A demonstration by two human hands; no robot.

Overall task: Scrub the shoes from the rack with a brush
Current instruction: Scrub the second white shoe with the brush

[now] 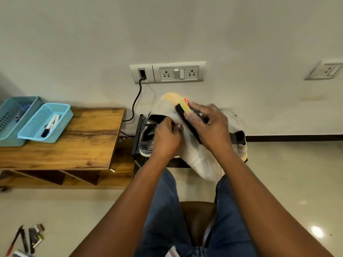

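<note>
A white knit shoe (198, 160) with a tan sole is held up in front of me, toe pointing down toward my knees. My left hand (167, 138) grips it at the collar. My right hand (209, 127) holds a brush (183, 108) with a yellow back and black bristles, its bristles pressed against the shoe's upper. Behind them stands a low black shoe rack (138, 138) with a grey sneaker (146, 143) on it. A second white shoe (237, 130) lies on the rack to the right, partly hidden by my right hand.
A wooden table (79, 141) stands at the left with two blue plastic baskets (46, 123), one holding markers. A black cable (136, 101) runs from the wall socket panel (168, 72). Pens and small items (27, 240) lie on the floor at lower left. I sit on a brown chair (196, 219).
</note>
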